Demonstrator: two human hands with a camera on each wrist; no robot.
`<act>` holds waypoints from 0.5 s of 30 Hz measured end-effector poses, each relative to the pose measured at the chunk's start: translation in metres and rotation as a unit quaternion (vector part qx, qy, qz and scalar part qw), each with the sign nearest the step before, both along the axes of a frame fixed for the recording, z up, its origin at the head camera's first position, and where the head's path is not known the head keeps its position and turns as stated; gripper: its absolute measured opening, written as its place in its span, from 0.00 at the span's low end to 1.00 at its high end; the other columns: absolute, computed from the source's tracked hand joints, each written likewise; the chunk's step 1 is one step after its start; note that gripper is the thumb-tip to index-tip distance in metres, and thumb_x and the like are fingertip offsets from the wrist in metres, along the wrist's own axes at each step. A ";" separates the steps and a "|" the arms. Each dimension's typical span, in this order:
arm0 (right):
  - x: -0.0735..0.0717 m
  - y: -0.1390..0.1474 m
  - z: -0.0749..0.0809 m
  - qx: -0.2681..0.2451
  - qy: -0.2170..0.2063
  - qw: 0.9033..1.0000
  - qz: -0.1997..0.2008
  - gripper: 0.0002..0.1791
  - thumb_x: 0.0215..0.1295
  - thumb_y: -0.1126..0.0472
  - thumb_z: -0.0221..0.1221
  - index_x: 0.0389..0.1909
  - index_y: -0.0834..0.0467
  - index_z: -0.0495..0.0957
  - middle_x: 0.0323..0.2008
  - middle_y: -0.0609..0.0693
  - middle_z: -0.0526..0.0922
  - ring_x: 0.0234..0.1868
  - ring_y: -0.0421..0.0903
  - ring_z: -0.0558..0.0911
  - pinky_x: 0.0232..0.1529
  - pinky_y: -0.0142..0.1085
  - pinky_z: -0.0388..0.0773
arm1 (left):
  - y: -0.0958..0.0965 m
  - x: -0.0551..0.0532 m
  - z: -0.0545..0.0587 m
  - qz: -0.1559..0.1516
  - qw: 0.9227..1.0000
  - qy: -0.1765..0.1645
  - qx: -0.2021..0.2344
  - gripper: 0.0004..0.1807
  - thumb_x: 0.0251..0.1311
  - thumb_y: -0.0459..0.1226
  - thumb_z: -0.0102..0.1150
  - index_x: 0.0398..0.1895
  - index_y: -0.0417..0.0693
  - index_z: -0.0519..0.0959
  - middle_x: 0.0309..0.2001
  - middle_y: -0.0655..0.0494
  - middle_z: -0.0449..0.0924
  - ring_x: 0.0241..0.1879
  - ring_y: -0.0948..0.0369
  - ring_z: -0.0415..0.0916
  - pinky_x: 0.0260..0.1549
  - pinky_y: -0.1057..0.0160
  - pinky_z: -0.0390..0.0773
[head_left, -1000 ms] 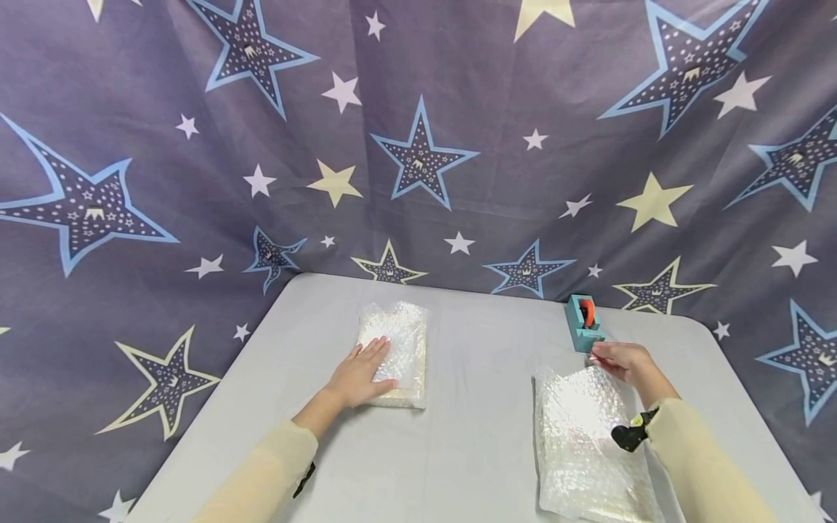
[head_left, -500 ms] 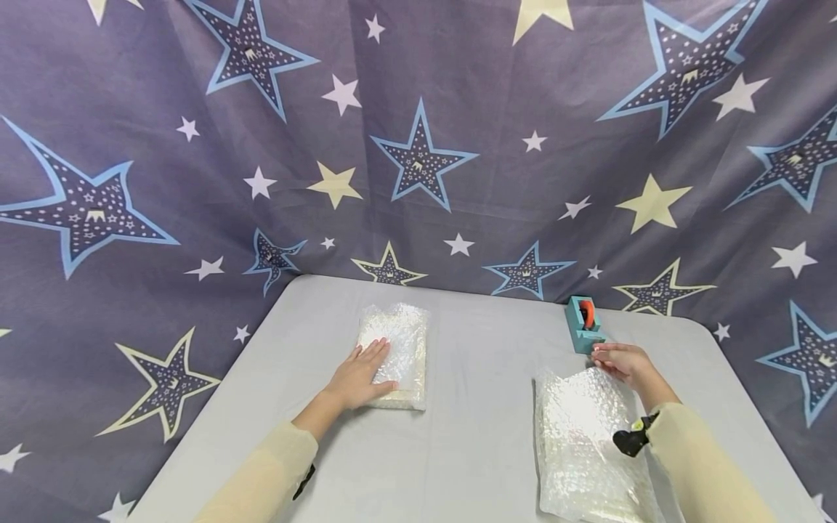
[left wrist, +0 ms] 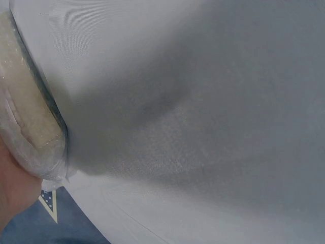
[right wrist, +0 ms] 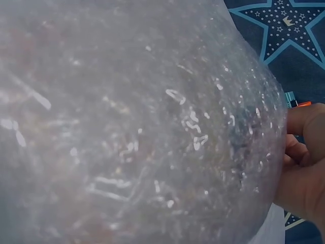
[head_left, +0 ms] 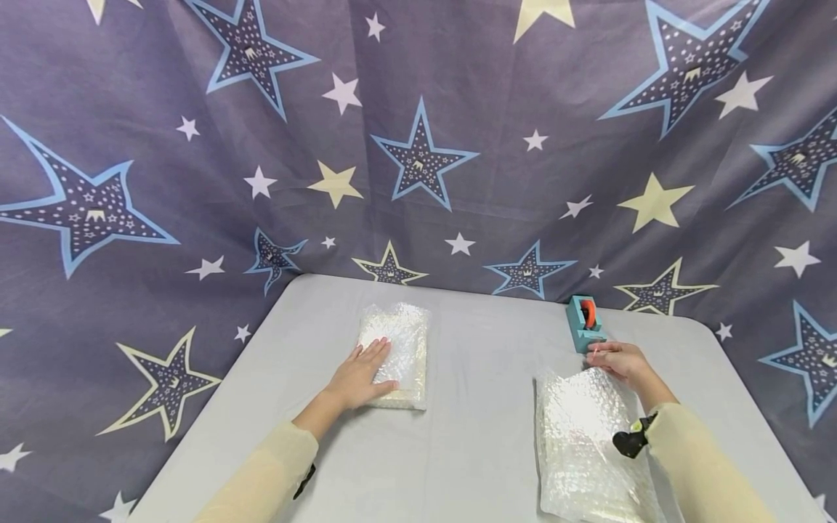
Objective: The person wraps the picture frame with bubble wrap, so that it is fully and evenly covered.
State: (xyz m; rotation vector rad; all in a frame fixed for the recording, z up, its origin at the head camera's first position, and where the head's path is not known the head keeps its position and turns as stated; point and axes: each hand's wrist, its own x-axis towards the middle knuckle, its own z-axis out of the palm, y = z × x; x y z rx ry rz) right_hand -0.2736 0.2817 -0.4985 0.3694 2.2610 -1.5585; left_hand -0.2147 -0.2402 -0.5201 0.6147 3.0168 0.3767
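My left hand [head_left: 360, 374] lies flat with fingers spread on a small bubble-wrapped package [head_left: 408, 349] at the table's left middle; the package's side also shows in the left wrist view. In front of a teal tape dispenser [head_left: 580, 327] with an orange core, my right hand [head_left: 621, 361] pinches a small piece of clear tape [head_left: 595, 353], most of it hidden by the fingers. Below that hand lies a larger bubble-wrap piece [head_left: 582, 443], which fills most of the right wrist view and partly overlaps the hand there.
The white table [head_left: 477, 436] meets a purple star-printed curtain [head_left: 471, 218] at the back and sides. The tape dispenser stands close to the back right edge. A strip of bare tabletop runs between the two wrapped pieces.
My right hand has shifted slightly left in front of the dispenser, its fingertips a little off where they were. The left hand and both wrapped pieces stay in place.
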 end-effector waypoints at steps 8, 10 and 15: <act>0.002 0.000 0.003 -0.003 -0.005 1.000 -0.026 0.18 0.61 0.64 0.63 0.50 0.69 0.77 0.21 0.35 0.83 0.25 0.29 0.80 0.29 0.24 0.79 | 0.000 0.001 0.002 -0.002 1.000 -0.002 0.003 0.46 0.61 0.59 0.50 0.74 0.40 0.53 0.76 0.45 0.51 0.76 0.48 0.50 0.75 0.42 0.47; 0.002 0.000 0.004 -0.005 -0.010 0.999 -0.036 0.15 0.64 0.59 0.61 0.46 0.65 0.78 0.21 0.35 0.83 0.25 0.30 0.81 0.29 0.25 0.80 | 0.000 0.000 0.001 -0.001 1.000 -0.002 0.004 0.46 0.61 0.59 0.50 0.74 0.39 0.53 0.76 0.45 0.51 0.76 0.48 0.50 0.75 0.42 0.47; 0.003 0.000 0.006 -0.002 -0.025 0.998 -0.065 0.16 0.68 0.53 0.56 0.45 0.63 0.77 0.20 0.35 0.81 0.25 0.32 0.80 0.30 0.26 0.80 | 0.001 0.000 0.001 0.000 1.000 -0.003 0.005 0.46 0.61 0.59 0.50 0.74 0.39 0.54 0.76 0.45 0.51 0.76 0.48 0.50 0.75 0.43 0.47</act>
